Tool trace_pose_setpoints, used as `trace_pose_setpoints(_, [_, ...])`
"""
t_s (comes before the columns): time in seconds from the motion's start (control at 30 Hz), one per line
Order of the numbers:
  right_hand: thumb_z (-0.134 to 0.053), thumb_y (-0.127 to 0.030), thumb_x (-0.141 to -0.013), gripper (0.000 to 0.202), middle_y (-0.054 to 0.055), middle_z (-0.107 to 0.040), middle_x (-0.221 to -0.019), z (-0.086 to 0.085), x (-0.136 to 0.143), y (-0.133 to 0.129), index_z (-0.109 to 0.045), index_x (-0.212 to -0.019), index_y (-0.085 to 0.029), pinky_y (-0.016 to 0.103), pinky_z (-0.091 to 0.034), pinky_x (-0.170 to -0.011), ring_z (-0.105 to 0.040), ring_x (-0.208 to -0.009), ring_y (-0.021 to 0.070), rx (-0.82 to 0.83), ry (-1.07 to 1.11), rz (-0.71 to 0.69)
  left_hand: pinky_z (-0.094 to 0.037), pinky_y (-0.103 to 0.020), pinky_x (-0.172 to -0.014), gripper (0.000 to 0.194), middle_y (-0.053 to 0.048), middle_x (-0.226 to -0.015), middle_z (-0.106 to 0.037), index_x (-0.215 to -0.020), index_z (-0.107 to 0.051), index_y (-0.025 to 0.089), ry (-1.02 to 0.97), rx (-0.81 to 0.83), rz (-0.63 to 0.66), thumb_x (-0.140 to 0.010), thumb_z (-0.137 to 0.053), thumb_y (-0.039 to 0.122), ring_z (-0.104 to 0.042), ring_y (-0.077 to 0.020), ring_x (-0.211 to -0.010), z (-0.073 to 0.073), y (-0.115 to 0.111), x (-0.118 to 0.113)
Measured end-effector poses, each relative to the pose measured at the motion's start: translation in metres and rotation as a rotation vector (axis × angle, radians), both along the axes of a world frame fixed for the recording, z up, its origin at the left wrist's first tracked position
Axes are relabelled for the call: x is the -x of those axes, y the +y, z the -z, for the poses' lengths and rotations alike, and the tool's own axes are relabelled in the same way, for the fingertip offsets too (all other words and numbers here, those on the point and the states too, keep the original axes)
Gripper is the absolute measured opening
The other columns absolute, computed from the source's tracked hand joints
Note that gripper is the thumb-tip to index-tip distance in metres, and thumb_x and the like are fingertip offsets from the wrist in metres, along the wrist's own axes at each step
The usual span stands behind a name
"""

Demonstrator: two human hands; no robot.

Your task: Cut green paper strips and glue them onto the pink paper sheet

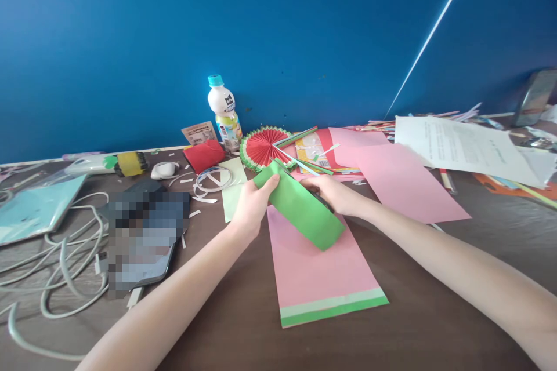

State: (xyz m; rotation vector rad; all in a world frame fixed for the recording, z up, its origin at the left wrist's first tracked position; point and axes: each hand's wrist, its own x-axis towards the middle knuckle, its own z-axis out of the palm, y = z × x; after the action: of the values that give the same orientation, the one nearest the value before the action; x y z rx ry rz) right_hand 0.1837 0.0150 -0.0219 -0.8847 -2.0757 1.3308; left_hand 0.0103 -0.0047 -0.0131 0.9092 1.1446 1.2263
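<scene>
A folded or curved piece of green paper [300, 203] is raised above the table, its left end pinched between the thumb and fingers of my left hand [256, 200]. Behind the paper's upper edge, my right hand [333, 192] is closed with its fingertips partly hidden. A small dark part shows beside those fingers, but I cannot make out what it is. Below the green paper lies a pink sheet [319, 266] with light green and green strips along its near edge. Beyond my hands, a round pleated paper fan [263, 148] in red and green leans near the wall.
A drink bottle [224, 113] and a red packet [203, 155] stand by the wall. Left are a blurred phone [150, 243], tangled white cables [65, 278] and a glue bottle [130, 163]. Right are another pink sheet [404, 182], a printed page [465, 148] and paper scraps.
</scene>
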Motion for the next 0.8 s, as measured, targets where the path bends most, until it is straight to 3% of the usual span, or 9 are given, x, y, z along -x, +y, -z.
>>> trace_pose_setpoints(0.37, [-0.040,-0.006,-0.066,0.021,0.001,-0.064,-0.075,-0.0026,0.0025,-0.0032,-0.057,-0.075,-0.015,0.024,-0.041,-0.054,-0.059,-0.066,0.0149,-0.017,-0.035,0.059,-0.053,-0.029,-0.070,0.013,-0.007,-0.083,-0.071,-0.078,-0.066,0.015,-0.020,0.060,0.004,-0.071,-0.065,0.026,-0.065,-0.0183,-0.075,0.0005,-0.0003,-0.0014])
trace_pose_setpoints(0.6, [-0.044,-0.012,-0.073,0.022,0.004,-0.066,-0.084,0.0010,0.0010,-0.0014,-0.060,-0.088,-0.014,0.028,-0.045,-0.063,-0.061,-0.075,0.0175,-0.019,-0.005,0.023,-0.053,-0.028,-0.068,0.013,-0.006,-0.080,-0.071,-0.078,-0.066,0.015,-0.021,0.058,-0.002,-0.070,-0.065,0.025,-0.065,-0.0179,-0.074,0.0027,0.0009,-0.0009])
trace_pose_setpoints(0.8, [-0.047,-0.021,-0.077,0.015,0.004,-0.064,-0.080,0.0033,0.0007,0.0004,-0.060,-0.082,-0.015,0.031,-0.045,-0.065,-0.060,-0.072,0.0181,-0.010,-0.009,0.047,-0.051,-0.026,-0.065,0.014,-0.005,-0.084,-0.070,-0.082,-0.065,0.017,-0.028,0.068,-0.040,-0.070,-0.064,0.025,-0.064,-0.0172,-0.076,0.0050,0.0020,0.0000])
